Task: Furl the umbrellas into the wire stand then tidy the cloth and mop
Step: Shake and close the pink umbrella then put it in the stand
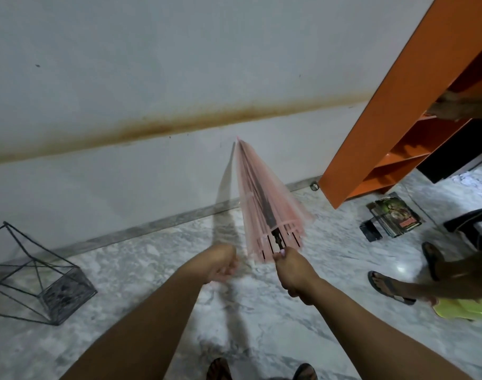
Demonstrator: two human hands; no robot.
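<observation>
Head view: right hand (290, 272) clamped on handle of pink umbrella (264, 198), canopy collapsed, blurred, tip aimed at wall (124, 64). Left hand (222, 263) just beside canopy edge, fingers loosely curled, empty. Wire stand (37, 275) on floor (152, 270), far left, well apart. Yellow cloth (459, 309) at right edge, beside second person's sandalled foot (389, 286). Orange shelf (393, 127) upper right.

umbrella (264, 198): motion-blurred; ribs and canopy edges smear, handle hidden inside the right hand (294, 272).
left hand (220, 266): just left of the umbrella; fingers blurred, grip cannot be told.
wire stand (34, 275): far left of the umbrella; cut by the left edge.
yellow cloth (459, 309): lower right of the umbrella; cut by the right edge, partly hidden by another person's foot (390, 286).
orange shelf (398, 111): upper right of the umbrella; cut by the top and right edges.
</observation>
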